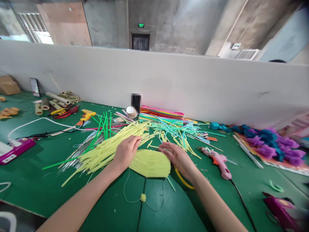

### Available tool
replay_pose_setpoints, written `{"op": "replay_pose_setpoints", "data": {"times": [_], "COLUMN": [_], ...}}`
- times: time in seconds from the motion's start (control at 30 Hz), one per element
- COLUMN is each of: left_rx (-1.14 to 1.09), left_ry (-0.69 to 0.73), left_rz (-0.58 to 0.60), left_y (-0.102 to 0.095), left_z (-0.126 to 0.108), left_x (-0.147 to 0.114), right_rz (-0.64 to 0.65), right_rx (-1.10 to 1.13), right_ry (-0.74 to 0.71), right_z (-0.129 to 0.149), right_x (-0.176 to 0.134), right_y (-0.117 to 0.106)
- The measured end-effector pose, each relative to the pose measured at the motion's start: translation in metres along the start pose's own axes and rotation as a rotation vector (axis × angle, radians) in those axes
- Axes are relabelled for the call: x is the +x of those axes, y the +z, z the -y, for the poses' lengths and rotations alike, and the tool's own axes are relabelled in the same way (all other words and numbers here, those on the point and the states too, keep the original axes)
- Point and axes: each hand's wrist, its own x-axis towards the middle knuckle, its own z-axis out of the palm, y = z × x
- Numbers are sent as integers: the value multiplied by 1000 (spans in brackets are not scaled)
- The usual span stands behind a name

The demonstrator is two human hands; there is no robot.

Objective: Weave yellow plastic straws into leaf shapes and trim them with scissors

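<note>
Between my two hands lies a yellow-green fuzzy leaf-shaped piece (151, 163), made of pipe cleaners laid side by side. A thin string with a small fuzzy ball (143, 197) hangs in a loop at its near side. My left hand (126, 150) is closed at the piece's left end, fingertips pressed together; what they hold is hidden. My right hand (178, 157) is at the right end, fingers stretched out and apart, thumb side near the piece's edge. A yellow curved handle (183, 180) shows beneath the right hand. Loose yellow-green pipe cleaners (106, 146) lie left of the piece.
A pink glue gun (220, 162) lies at right, a yellow glue gun (87, 115) at left. More coloured pipe cleaners (164, 112) are stacked by the white partition (96, 74). Bamboo pieces (60, 100), a purple power strip (18, 149) and purple-blue fuzzy flowers (270, 143) stand around.
</note>
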Motion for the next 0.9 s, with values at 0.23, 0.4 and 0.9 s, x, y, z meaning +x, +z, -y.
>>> {"op": "replay_pose_setpoints", "data": {"times": [0.23,0.4,0.9], "left_rx": [31,98,225], "left_ry": [219,254,2], "left_rz": [270,579,744], "left_y": [-18,-61,-94], "left_z": [-14,-18,-22], "left_x": [6,8,-38], "right_rz": [38,-47,46], "right_rx": [-459,-657,-1059], "right_ry": [-272,-317,-498], "right_z": [1,-12,-19], "right_x": [-17,-27,-51], "right_y": [10,0,8]}}
